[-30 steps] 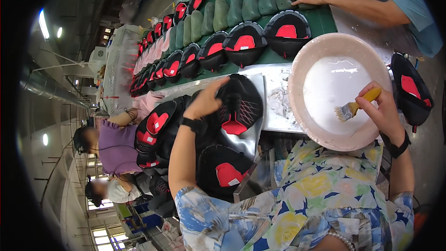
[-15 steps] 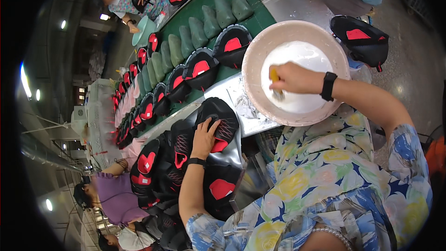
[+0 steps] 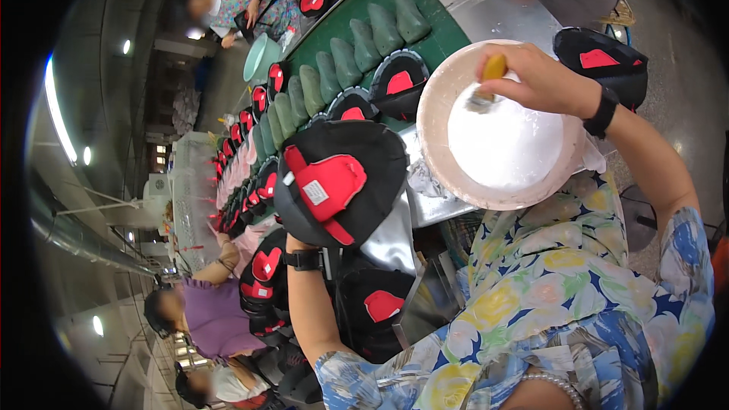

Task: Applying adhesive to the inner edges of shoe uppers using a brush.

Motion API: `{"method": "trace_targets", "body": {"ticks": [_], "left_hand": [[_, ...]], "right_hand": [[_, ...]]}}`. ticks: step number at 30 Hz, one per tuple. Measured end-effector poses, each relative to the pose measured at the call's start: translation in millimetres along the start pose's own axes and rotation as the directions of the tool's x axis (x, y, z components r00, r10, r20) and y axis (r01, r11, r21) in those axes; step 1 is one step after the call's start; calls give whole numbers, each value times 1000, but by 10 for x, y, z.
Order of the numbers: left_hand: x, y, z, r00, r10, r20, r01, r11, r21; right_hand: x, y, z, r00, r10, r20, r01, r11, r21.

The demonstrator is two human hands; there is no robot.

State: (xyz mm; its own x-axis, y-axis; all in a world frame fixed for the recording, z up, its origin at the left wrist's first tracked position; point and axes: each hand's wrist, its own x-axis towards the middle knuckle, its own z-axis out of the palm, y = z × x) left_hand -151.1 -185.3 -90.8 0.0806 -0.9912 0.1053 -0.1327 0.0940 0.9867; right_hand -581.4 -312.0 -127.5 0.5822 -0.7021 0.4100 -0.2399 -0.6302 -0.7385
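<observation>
My right hand [image 3: 534, 82] is closed round the yellow handle of a brush [image 3: 494, 67]. The brush's bristles hang over white liquid [image 3: 507, 140] in a large pinkish basin [image 3: 437, 171]. My left hand [image 3: 298, 244] is mostly hidden behind a black shoe upper [image 3: 372, 171], which it holds up with the red lining and a white label facing me. Below the raised upper, another black upper with a red patch [image 3: 382, 305] lies beside my left forearm.
Green shoe lasts [image 3: 385, 26] and black-and-red uppers line a green conveyor belt [image 3: 440, 21]. Another upper [image 3: 600, 61] sits right of the basin. A person in purple [image 3: 220, 319] is at the left, one in a floral apron [image 3: 277, 15] across the belt, another at the top right.
My left hand has picked up a black upper from the pile and turned its red lining toward me. The brush has risen from the liquid toward the basin's far side.
</observation>
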Motion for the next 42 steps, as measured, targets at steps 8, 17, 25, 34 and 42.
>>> {"method": "trace_targets", "body": {"ticks": [8, 17, 25, 34, 42], "left_hand": [[112, 64, 999, 1000, 0, 28, 4, 990, -138], [80, -248, 1175, 939, 208, -274, -204, 978, 44], [61, -465, 1123, 845, 406, -348, -368, 914, 172], [157, -341, 790, 902, 339, -267, -290, 934, 207], [-210, -213, 1111, 991, 64, 116, -88, 973, 214]], "right_hand": [[316, -306, 5, 976, -194, -98, 209, 961, 180], [93, -182, 333, 896, 193, -399, -113, 970, 216], [-92, -319, 721, 856, 483, -185, -315, 771, 554], [-144, -459, 615, 911, 371, -179, -166, 729, 664], [-84, -506, 466, 847, -383, -369, 441, 894, 83]]}}
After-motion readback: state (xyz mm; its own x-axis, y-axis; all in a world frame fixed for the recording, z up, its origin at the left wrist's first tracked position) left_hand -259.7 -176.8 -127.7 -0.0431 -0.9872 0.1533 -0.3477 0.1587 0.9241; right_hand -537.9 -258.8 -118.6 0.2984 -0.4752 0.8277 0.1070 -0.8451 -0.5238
